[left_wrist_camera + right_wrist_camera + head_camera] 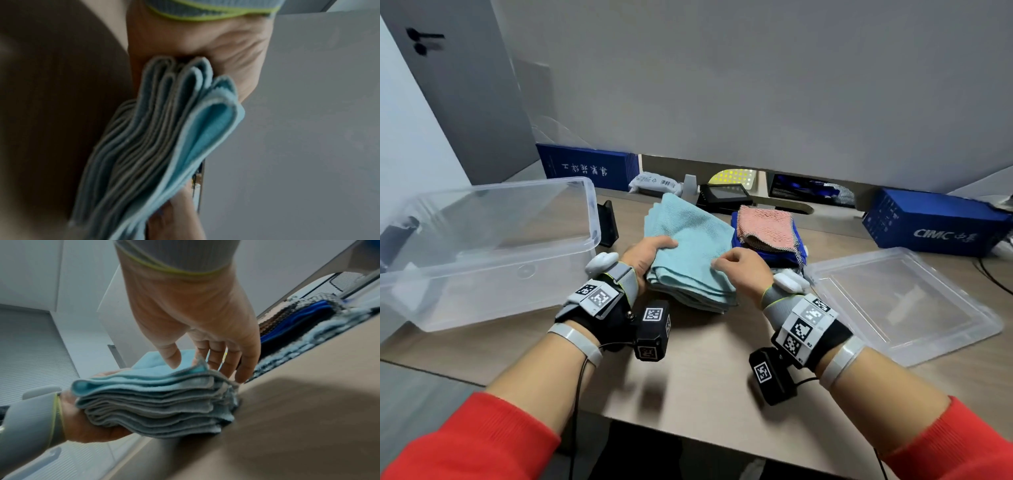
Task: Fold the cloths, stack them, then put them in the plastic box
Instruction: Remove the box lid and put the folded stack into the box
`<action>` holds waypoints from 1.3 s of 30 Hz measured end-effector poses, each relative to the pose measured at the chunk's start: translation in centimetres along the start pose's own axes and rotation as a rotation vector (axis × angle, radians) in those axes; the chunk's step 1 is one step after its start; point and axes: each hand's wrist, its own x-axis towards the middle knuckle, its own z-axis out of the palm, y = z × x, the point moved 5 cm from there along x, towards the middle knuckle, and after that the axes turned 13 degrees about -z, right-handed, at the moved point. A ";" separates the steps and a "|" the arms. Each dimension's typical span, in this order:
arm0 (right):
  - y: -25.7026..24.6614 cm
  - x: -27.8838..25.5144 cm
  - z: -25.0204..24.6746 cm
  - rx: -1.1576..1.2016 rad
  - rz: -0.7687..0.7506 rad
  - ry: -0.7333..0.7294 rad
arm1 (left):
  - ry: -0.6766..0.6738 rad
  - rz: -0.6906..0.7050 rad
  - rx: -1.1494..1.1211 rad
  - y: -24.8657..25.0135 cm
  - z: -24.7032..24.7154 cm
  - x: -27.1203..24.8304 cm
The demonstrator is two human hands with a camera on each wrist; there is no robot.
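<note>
A stack of folded light blue cloths (688,253) lies mid-table. My left hand (650,253) grips the stack's left edge, thumb on top and fingers underneath. In the left wrist view the layered edges of the stack (154,138) fan out from the palm (226,48). My right hand (732,263) is on the stack's right side. Its thumb and fingers (191,356) pinch the raised corner of the top cloth (154,402). The clear plastic box (482,294) stands open on the left, nothing visible in it.
A second pile, a pink cloth (767,226) on dark blue cloths, sits right behind the stack. The box's clear lid (893,308) lies flat on the right. A blue CIMC carton (935,226) and small black devices line the back.
</note>
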 end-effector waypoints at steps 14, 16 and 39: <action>-4.9 0.2 -1.1 0.853 0.226 -0.040 | -0.214 0.154 0.006 7.0 3.1 -10.3; -7.4 0.8 -0.7 0.915 0.208 -0.058 | -0.237 0.184 -0.041 8.3 1.7 -11.3; -24.3 8.3 21.4 0.332 0.155 -0.467 | 0.441 0.047 0.020 10.1 -27.7 -11.3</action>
